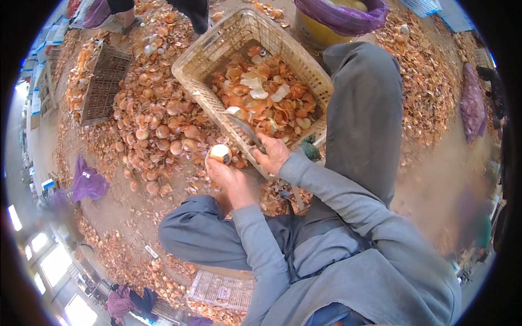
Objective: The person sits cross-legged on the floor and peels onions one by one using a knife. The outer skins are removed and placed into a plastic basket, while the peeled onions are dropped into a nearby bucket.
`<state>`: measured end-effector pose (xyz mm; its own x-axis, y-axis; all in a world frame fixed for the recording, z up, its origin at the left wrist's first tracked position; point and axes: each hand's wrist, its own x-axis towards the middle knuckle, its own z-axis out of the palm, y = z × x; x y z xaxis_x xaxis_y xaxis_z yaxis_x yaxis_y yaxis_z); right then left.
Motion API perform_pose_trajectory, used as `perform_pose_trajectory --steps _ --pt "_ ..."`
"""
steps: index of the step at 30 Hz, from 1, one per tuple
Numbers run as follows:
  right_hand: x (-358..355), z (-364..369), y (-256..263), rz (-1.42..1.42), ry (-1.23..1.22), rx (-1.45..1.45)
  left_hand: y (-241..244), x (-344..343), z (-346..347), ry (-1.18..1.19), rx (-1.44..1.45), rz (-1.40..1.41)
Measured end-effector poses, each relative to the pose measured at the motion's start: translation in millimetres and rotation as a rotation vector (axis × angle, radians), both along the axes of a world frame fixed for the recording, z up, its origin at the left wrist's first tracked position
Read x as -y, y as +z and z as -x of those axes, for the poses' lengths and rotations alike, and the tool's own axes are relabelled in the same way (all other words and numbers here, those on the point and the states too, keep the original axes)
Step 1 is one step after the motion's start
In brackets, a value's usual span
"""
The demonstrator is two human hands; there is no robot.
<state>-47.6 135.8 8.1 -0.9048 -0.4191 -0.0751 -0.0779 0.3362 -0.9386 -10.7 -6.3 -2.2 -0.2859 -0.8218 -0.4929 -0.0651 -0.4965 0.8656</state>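
My left hand holds a partly peeled onion, its pale top facing up and a dark patch on its side. In my right hand is a knife, gripped by the handle, its blade pointing up and left over the crate's near rim. Beneath that hand stands a plastic crate, tilted in view, with a heap of onion skins inside. Left of the crate, unpeeled onions lie piled among loose skins. The onion and the blade are apart.
A yellow bucket lined with a purple mesh bag stands beyond my right knee. Another crate rests on its side at left. A purple mesh sack lies on the floor. Other people's legs show at the top.
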Motion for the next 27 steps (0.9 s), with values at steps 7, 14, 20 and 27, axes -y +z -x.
perform_pose_trajectory --steps 7,14,20,27 --pt "10 2 29 0.244 0.133 0.263 64 -23 -15 -0.425 -0.254 0.191" --pt "-9 7 57 0.301 0.097 0.505 73 -20 -28 -0.541 -0.3 0.097" --pt "-19 -13 64 0.222 0.097 -0.145 62 -12 -35 -0.497 -0.424 -0.013" --pt "-22 -42 49 -0.027 0.206 -0.165 37 -8 -32 -0.439 -0.303 0.221"
